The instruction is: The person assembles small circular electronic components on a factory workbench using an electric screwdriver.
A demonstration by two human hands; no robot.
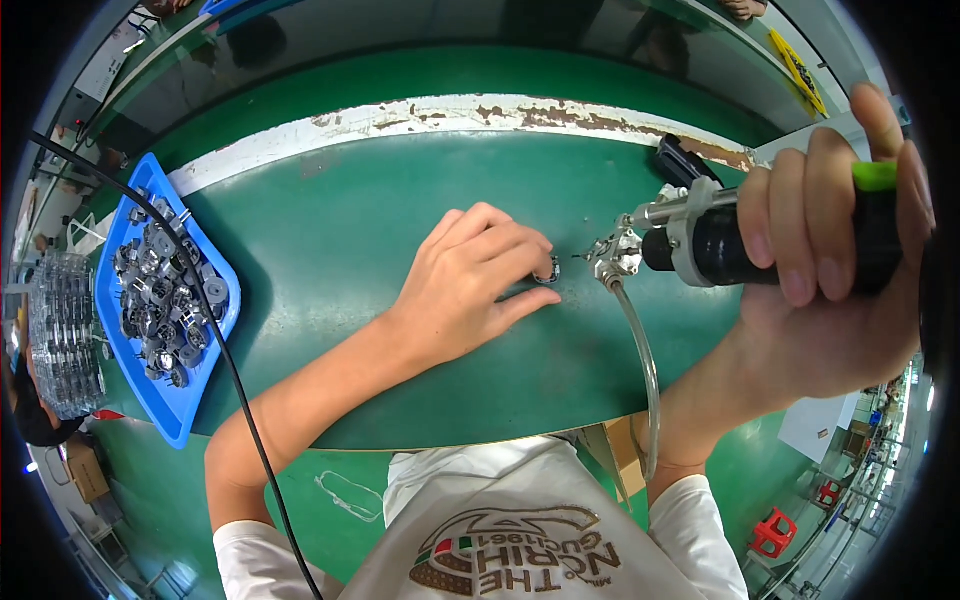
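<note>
Two hands of mine are at work over the green tabletop [400, 200], well apart from each other. My left hand [468, 280] lies palm down near the middle of the tabletop, its fingers curled, and thumb and forefinger pinch a small metal ring-shaped part [547, 272] against the surface; only a sliver of that part shows past my fingertips, so I cannot tell its full shape. My right hand [840, 230] is raised to the right and wrapped tight around a black powered driver [760, 245] with a bright green band at its rear end. The tool lies roughly level, its metal nose [612, 252] pointing left toward the small part and stopping just beside it, not quite touching as far as I can see. A clear hose [645, 360] runs from the nose, down across the tabletop edge toward my body. A silvery bracket clamps around the front of the tool body.

Off to my left a blue tray [180, 410] sits slantwise on the tabletop, filled with many small dark and silvery parts [160, 300]. A black cable [230, 370] crosses over the tray and runs down past my left elbow. Beyond the tray, at the far left edge, stands a stack of clear plastic holders [62, 330]. Along the far side of the tabletop runs a worn white strip [450, 110] with rusty patches. A small black object [680, 160] rests near that strip, just behind the tool
</note>
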